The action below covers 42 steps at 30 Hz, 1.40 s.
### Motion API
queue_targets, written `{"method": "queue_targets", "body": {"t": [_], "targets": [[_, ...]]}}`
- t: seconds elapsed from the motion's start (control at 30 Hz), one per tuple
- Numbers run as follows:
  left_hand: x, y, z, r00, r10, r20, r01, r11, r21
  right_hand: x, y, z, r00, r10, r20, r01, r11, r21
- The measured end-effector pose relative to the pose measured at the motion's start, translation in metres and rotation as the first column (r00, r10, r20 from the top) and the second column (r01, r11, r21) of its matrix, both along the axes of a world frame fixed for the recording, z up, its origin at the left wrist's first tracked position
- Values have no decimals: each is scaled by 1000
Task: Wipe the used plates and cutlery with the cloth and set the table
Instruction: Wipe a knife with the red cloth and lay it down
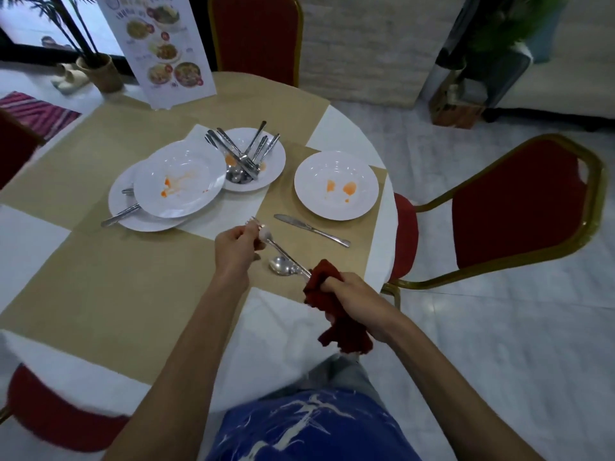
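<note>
Above the near edge of the round white table (266, 361), the left hand (238, 242) pinches the tine end of the slim steel fork (283, 252) while the right hand (352, 296) clenches the dark red cloth (327, 284) round its handle; recommended: firm full-length strokes, turning the fork between passes.

Fork (283, 252) handle's end inside cloth (322, 277)
</note>
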State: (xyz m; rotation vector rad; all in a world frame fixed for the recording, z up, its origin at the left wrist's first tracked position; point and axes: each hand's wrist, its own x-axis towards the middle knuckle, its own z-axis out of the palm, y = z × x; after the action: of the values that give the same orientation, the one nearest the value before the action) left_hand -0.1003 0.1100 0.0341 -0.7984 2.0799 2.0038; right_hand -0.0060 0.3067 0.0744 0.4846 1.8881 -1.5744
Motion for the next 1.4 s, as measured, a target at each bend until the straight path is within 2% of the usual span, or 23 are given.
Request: {"method": "queue_targets", "body": {"t": [0.07,0.13,0.17,0.2,0.3,0.4,0.5,0.57,0.63,0.73,0.83,0.9,1.03,1.17,1.3,1.4], "targets": [[0,6,-6,996,83,8,-84,989,118,-5,16,-1,984,-145,104,157,979,-127],[0,16,-8,999,43,-11,-39,971,234,-11,27,-2,921,-267,283,355,875,-329],[0,24,-8,999,-10,-30,18,961,277,-15,30,-3,898,-260,355,398,823,-405],[1,33,-9,997,-65,-49,78,945,317,-17,32,-3,900,-210,381,378,810,-447],[-2,52,-8,983,-166,-74,182,887,424,-27,36,-7,963,-55,265,161,904,-396],[-9,51,-8,974,-219,-64,224,868,443,-40,50,-11,984,-59,169,110,944,-310],[-11,59,-14,970,-241,-2,228,914,336,-59,60,-18,997,70,19,-68,994,-80],[-15,70,-23,991,-131,37,119,965,233,-72,63,-28,980,192,-57,-189,980,58],[-24,73,-32,997,-22,79,8,985,173,-79,67,-38,958,272,-86,-260,957,130],[-41,67,-50,983,127,134,-139,987,80,-83,91,-57,965,261,-43,-247,948,200],[-56,66,-63,961,217,170,-198,972,-125,-83,118,-70,990,142,21,-143,954,262],[-67,74,-69,965,189,183,-143,960,-240,-87,128,-71,996,81,27,-86,960,266],[-80,84,-90,959,117,258,-48,964,-260,-100,133,-70,999,37,-8,-34,964,264],[-75,83,-106,951,7,308,112,923,-368,-107,136,-70,1000,4,-20,2,965,261],[-68,86,-99,930,-65,362,268,794,-546,-108,138,-73,1000,-7,13,3,966,260],[-65,88,-92,933,-116,341,317,715,-623,-108,136,-72,1000,-3,20,-2,968,250]]}}
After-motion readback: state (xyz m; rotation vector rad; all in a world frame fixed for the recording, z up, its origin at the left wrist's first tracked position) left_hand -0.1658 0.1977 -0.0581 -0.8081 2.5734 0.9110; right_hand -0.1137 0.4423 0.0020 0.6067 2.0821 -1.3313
